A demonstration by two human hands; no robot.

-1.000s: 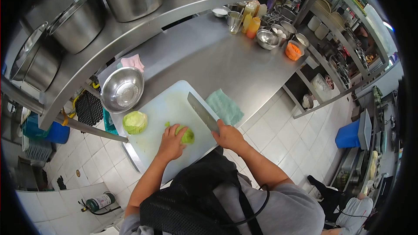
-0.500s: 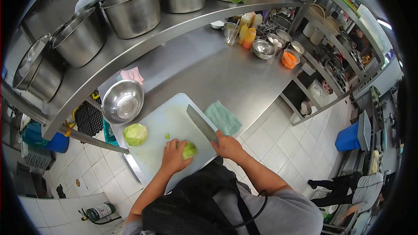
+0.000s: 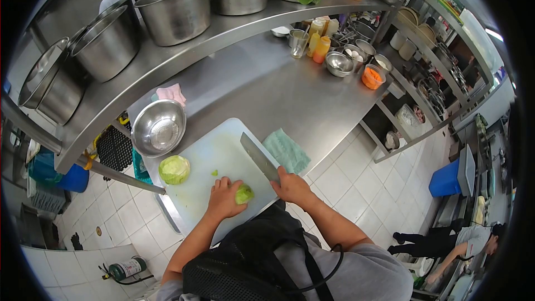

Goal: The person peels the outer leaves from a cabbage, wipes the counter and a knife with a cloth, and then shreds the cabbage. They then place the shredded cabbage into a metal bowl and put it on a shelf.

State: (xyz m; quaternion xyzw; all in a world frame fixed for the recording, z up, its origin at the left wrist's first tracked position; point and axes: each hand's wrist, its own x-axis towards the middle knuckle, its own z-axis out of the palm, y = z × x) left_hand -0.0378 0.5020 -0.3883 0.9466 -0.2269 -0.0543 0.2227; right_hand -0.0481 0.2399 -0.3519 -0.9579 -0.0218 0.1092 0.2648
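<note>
Under my left hand (image 3: 224, 199), a piece of green cabbage (image 3: 244, 194) is gripped against the white cutting board (image 3: 200, 156); its underside is hidden. My right hand (image 3: 291, 185) is wrapped around the handle of a broad kitchen knife (image 3: 258, 156), whose blade lies over the board's right side, apart from the cabbage piece. A larger pale-green cabbage portion (image 3: 174, 169) rests near the board's left edge. Between it and my left hand lies a small green scrap (image 3: 214, 173).
A metal bowl (image 3: 159, 128) stands left of the board, a green cloth (image 3: 286, 150) right of it. Sauce bottles (image 3: 321, 49) and small bowls (image 3: 339, 63) sit farther back. Overhead runs a shelf with metal pots (image 3: 174, 14). One person stands behind it, another (image 3: 462, 245) at right.
The view has shifted slightly. Both hands, the knife and the cabbage piece keep nearly the same places on the board. The person at right has moved a little.
</note>
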